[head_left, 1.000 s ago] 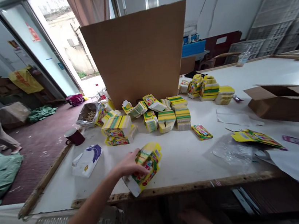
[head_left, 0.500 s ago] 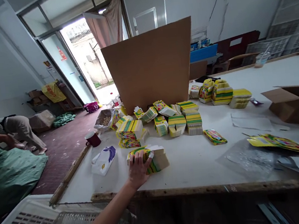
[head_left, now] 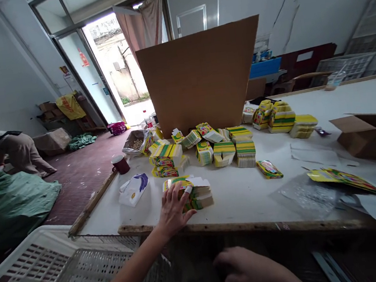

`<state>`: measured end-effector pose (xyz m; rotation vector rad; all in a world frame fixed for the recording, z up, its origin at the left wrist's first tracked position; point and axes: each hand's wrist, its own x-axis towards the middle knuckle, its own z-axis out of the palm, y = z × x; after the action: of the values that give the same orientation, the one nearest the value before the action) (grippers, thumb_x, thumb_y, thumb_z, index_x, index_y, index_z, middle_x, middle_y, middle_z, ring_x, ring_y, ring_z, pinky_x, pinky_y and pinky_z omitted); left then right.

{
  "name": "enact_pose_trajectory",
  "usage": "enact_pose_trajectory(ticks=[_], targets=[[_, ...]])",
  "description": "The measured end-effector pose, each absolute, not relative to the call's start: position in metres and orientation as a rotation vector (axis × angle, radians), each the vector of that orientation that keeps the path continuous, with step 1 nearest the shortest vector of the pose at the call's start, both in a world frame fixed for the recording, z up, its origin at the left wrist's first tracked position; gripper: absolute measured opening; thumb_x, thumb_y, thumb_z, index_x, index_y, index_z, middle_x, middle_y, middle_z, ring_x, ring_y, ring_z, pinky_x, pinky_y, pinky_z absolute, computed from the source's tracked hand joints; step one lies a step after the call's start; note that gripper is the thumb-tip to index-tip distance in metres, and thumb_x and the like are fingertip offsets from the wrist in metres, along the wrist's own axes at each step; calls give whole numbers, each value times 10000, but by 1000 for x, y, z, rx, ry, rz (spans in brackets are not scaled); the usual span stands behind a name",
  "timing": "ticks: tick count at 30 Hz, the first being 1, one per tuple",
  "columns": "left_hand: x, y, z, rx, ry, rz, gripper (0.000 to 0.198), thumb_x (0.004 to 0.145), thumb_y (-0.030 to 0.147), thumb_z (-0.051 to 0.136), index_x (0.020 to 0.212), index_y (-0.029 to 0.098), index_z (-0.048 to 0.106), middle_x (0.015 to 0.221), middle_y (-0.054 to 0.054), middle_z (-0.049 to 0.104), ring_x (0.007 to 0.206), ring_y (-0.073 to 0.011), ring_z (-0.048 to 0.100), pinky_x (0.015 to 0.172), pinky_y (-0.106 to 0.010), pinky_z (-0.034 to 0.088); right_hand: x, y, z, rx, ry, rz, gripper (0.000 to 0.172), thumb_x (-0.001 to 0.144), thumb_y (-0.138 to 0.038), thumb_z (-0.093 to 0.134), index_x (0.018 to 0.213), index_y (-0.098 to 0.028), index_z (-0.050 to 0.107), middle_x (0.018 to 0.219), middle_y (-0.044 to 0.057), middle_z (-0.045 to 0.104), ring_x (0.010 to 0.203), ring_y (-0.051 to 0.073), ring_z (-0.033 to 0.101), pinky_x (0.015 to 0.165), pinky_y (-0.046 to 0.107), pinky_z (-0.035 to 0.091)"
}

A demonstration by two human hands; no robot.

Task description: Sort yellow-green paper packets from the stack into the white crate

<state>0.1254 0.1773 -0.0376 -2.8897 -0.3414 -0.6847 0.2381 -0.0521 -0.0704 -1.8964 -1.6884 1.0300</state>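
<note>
My left hand (head_left: pixel 173 209) reaches onto the white table (head_left: pixel 240 194) near its front edge. Its fingers are spread over the left end of a stack of flat yellow-and-green cartons (head_left: pixel 195 193), touching it. My right hand (head_left: pixel 249 269) sits low below the table's edge, in shadow, fingers loosely curled, with nothing visible in it. Further back lie several more bundles of the same cartons (head_left: pixel 223 148), in front of a tall upright cardboard sheet (head_left: pixel 200 77).
A white tissue pack (head_left: pixel 134 189) and a dark red mug (head_left: pixel 121 164) are left of the stack. A clear plastic bag (head_left: pixel 306 195), yellow printed sheets (head_left: pixel 343 177) and an open cardboard box (head_left: pixel 374 137) lie right. White plastic crates (head_left: pixel 53 279) sit lower left. A person (head_left: pixel 9 148) bends over far left.
My left hand set the held cartons down as a stack near the table's front edge and its fingers have spread. My right hand has come into view below the table.
</note>
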Motion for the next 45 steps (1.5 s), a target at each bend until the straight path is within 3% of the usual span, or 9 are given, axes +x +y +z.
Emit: enact_pose_trajectory(ticks=[5,12,16,21,26,29,35,40,45], targets=[[92,190,-36,-3013,-773,-1002,646,897,472,509,1429,159,319,1484,-210,330,1385,-341,279,1113,-525,224,271,-21,-24,-1557,-1366,808,264,827,-358,580,994,-198,707,873,45,740,813,196,679,751,291,539],[56,238,-49,-3119,-1514,-1174,630,939,547,268,1368,86,263,1369,-275,404,1263,-332,473,955,-498,465,337,41,-55,-1716,-1017,456,564,894,-566,394,1280,-163,475,1131,170,646,1068,266,622,899,453,520],[75,249,-38,-3256,-1470,-974,719,917,600,273,1402,75,198,1415,-285,370,1290,-326,464,967,-473,464,341,62,-47,-1771,-1152,384,688,847,-604,487,1369,-169,385,1306,196,540,1218,296,525,968,492,466],[124,261,2,-3473,-915,-419,1164,539,634,771,1448,125,253,1512,-229,296,1417,-374,242,1145,-491,234,339,94,-12,-1812,-1588,392,1062,579,-590,793,1438,-155,348,1455,199,399,1353,357,349,1117,514,265],[167,273,16,-3495,-588,215,1299,280,469,891,1415,129,359,1383,-237,477,1264,-430,462,1024,-475,396,342,129,-5,-1915,-1899,549,1326,407,-564,874,1504,-186,231,1420,217,420,1300,426,399,1047,571,316],[171,270,8,-3414,-570,346,1301,294,442,887,1417,80,341,1221,-254,562,1084,-456,574,895,-509,468,337,131,-12,-1954,-1982,586,1314,416,-478,894,1508,-201,219,1303,188,480,1129,385,550,924,483,450],[156,257,-1,-3337,-567,263,1107,438,400,841,1395,126,358,1128,-179,571,1025,-412,590,871,-477,474,324,116,-21,-1920,-2016,460,1136,526,-243,841,1491,-228,241,1132,106,503,940,272,605,844,371,475],[144,246,-8,-3306,-633,102,1012,502,338,814,1388,182,349,1178,-158,547,1099,-393,564,930,-480,453,314,104,-26,-1959,-1977,332,1003,616,-192,756,1485,-218,257,1153,155,497,977,317,594,816,405,479],[133,234,-2,-3336,-630,-147,1198,489,501,845,1439,147,207,1359,-212,414,1297,-382,405,1058,-465,370,317,101,-25,-1954,-2007,321,1134,551,-304,848,1501,-174,241,1223,203,515,1045,368,592,856,458,486]])
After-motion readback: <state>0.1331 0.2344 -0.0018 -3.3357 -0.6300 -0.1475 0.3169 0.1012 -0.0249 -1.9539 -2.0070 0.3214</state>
